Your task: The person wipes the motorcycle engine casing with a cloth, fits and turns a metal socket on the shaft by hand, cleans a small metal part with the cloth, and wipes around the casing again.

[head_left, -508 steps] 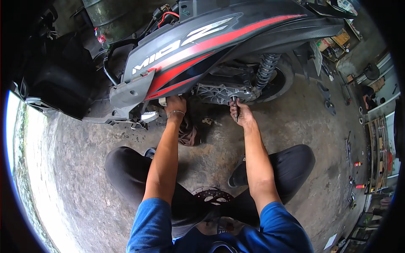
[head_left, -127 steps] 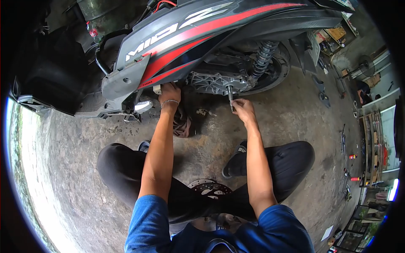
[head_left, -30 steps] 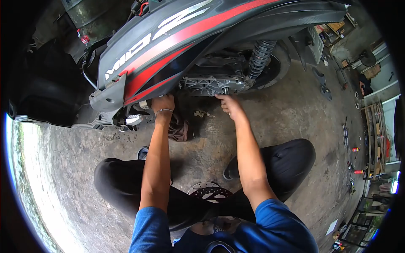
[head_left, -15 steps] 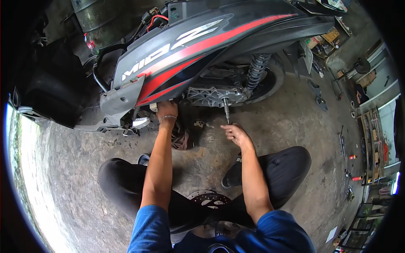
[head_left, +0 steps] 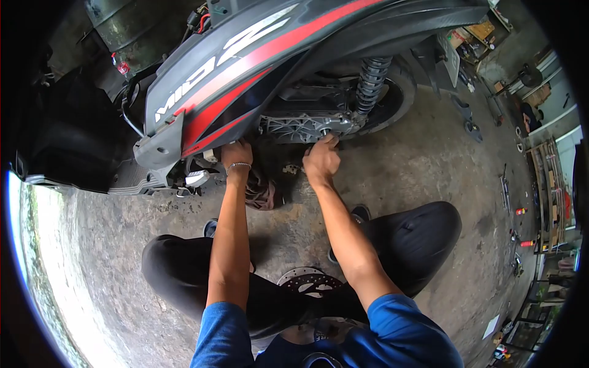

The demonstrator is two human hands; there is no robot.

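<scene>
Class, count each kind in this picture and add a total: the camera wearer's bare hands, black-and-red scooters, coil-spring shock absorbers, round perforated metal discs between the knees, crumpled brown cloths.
Bare hands (left hand, right hand): 2
Black-and-red scooter: 1
Coil-spring shock absorber: 1
Perforated metal disc: 1
Crumpled brown cloth: 1
Total: 6

Daylight is entering nr scooter's [head_left: 270, 80] front, overexposing floor [head_left: 110, 257] there; shadow is darkening floor under scooter. Fisheye is bowing surroundings, w/ blk vignetting ringing all; scooter's side panel [head_left: 227, 80] is reading sharp.
</scene>
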